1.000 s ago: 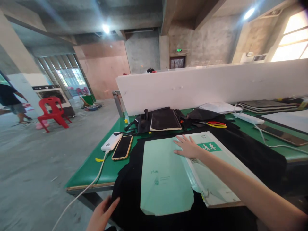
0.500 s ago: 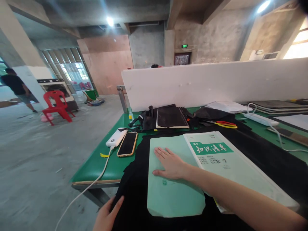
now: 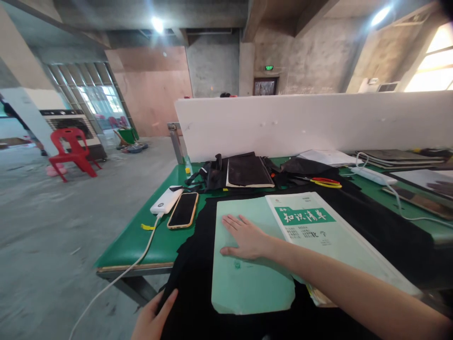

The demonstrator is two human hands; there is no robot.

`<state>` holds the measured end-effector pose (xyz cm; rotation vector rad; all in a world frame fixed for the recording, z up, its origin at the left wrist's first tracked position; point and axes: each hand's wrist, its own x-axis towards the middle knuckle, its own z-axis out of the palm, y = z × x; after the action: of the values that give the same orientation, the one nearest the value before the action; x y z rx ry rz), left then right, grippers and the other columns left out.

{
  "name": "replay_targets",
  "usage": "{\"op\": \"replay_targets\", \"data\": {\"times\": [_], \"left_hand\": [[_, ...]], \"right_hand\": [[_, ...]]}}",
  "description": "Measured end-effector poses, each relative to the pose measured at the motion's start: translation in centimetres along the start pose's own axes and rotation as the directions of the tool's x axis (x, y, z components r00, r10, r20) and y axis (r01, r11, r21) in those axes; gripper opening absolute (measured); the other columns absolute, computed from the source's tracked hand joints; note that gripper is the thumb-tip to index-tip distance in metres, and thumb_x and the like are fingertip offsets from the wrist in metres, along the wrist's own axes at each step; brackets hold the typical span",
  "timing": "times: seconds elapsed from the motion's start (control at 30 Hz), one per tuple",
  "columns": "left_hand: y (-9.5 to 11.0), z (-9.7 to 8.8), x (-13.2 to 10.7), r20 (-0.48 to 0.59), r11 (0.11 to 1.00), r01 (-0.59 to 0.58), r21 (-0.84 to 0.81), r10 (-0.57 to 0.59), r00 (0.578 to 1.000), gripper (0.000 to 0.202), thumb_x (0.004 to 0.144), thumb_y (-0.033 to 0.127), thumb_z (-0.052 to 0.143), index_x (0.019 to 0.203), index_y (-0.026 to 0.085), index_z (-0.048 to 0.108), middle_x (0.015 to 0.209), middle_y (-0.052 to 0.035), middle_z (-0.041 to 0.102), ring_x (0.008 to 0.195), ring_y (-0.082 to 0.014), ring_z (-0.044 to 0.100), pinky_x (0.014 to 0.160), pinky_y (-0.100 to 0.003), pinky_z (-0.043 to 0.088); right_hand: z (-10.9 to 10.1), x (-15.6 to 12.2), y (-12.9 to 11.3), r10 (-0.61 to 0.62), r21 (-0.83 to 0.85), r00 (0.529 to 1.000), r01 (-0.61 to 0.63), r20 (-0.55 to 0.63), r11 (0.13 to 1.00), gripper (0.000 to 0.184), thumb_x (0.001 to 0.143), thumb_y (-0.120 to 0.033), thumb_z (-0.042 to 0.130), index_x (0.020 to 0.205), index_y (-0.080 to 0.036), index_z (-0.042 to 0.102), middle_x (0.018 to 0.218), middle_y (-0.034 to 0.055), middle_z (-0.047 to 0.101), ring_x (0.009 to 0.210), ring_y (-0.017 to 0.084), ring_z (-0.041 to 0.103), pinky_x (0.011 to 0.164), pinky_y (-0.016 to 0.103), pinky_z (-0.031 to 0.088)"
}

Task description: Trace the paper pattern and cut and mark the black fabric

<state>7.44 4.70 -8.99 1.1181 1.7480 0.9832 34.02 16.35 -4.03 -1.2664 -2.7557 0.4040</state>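
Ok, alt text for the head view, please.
The right hand lies flat on a pale green cover folded out from a book on black cloth; the left hand touches the cloth's near edge. A phone and power bank sit on the green table.

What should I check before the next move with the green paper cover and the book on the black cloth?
1. Right hand lies flat on the pale green paper cover, fingers spread: ok.
2. Left hand touches the near edge of the black cloth: ok.
3. Green-and-white softcover book lies closed, overlapping the cover's right side: ok.
4. Cover's near edge lies completely flat: cannot tell.
5. Black smartphone in a yellow case lies off the cloth, on the green table: ok.
6. Red-and-yellow scissors lie behind the book, apart from both hands: ok.
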Motion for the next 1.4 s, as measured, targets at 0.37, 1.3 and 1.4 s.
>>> {"op": "replay_targets", "data": {"times": [0.37,1.3,1.4], "left_hand": [[-0.6,0.6,-0.7,-0.076,0.943,-0.203,0.263,0.23,0.97,0.058,0.074,0.058,0.048,0.11,0.013,0.057,0.116,-0.0093,0.063,0.111,-0.0261,0.056,0.093,-0.035,0.047],[8.0,8.8,-6.3,0.506,0.481,-0.538,0.692,0.208,0.837,0.057,0.084,0.008,0.031,0.14,0.018,0.03,0.116,-0.011,0.063,0.097,-0.022,0.063,0.082,-0.036,0.05],[6.6,8.5,-5.8,0.539,0.52,-0.598,0.61,0.28,0.794,0.054,0.085,0.011,0.031,0.138,0.015,0.033,0.114,-0.0112,0.065,0.096,-0.0195,0.064,0.081,-0.031,0.05]], "right_hand": [[0.0,-0.6,-0.4,-0.003,-0.007,0.999,0.003,-0.045,1.0,0.095,0.079,-0.076,0.017,0.145,-0.009,0.008,0.15,0.0122,0.012,0.139,0.023,0.008,0.113,0.042,0.003],[1.6,-0.3,0.8,0.041,0.0,0.946,-0.044,-0.323,0.999,0.046,0.09,-0.025,0.029,0.132,-0.019,0.045,0.144,0.0059,0.034,0.134,0.019,0.023,0.112,0.046,0.008],[1.7,0.5,0.9,0.177,0.057,0.941,-0.168,-0.289,0.984,0.047,0.09,-0.026,0.028,0.134,-0.019,0.043,0.146,0.0078,0.03,0.135,0.022,0.02,0.111,0.049,0.009]]}}
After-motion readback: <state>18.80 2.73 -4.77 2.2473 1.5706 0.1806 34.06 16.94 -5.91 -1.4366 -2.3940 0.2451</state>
